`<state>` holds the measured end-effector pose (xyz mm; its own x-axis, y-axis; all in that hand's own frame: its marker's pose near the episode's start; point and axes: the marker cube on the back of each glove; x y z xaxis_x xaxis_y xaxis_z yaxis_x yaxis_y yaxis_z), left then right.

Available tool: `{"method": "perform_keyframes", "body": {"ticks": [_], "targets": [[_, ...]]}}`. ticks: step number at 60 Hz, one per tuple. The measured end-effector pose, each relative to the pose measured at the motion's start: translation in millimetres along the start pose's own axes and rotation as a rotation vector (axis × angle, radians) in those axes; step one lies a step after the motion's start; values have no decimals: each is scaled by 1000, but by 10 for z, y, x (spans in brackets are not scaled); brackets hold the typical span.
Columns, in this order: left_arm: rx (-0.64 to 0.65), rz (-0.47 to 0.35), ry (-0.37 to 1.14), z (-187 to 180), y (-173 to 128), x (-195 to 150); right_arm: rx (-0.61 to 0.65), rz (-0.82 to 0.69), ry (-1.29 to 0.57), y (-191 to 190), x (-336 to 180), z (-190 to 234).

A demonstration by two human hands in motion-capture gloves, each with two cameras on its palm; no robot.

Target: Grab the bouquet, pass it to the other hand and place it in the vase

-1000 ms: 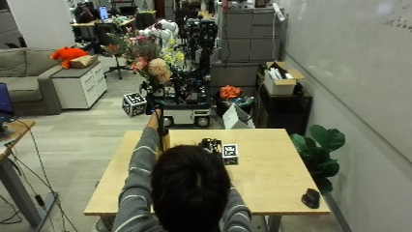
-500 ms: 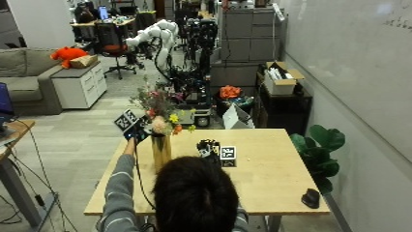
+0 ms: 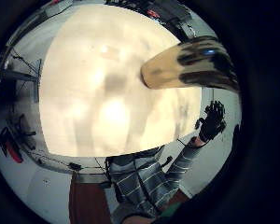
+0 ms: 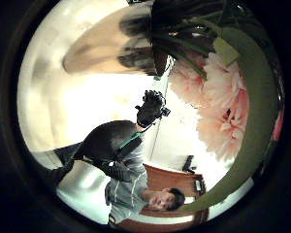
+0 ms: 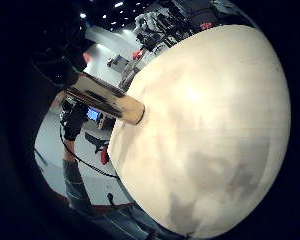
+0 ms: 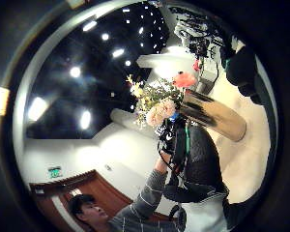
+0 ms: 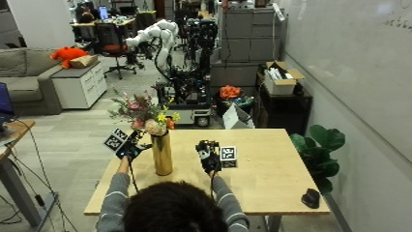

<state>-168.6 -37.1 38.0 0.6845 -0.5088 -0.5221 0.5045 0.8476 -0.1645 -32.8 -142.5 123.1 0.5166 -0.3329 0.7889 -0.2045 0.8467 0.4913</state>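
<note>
The bouquet [image 7: 144, 113] is now standing in the gold vase [image 7: 161, 153] on the tabletop [image 7: 270, 169], its stems down inside the neck and the blooms spreading above the rim. A second ago it was being held high over the far edge of the tabletop, and half a second ago it was just coming down at the vase's mouth, so the placing looks done.

The left hand [image 7: 130, 148] is hanging just beside the vase at the level of its rim, on the person's left. Its fingers seem spread and no stem is visible in them, so I am judging the grip released (the left thumb-side palm view is showing blooms and the vase close by, not clasped). The right hand [image 7: 208, 155] is hovering over the tabletop near the vase's other side, fingers straight, holding nothing.

What is remaining, as I judge it, is only drawing both hands clear without knocking the tall, narrow vase.
</note>
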Motion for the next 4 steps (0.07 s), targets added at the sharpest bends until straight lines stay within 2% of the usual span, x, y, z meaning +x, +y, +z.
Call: {"method": "perform_keyframes", "body": {"ticks": [4], "targets": [[-9, -22, 34, -16, 98, 2, 3, 51, 21, -2, 25, -34]]}}
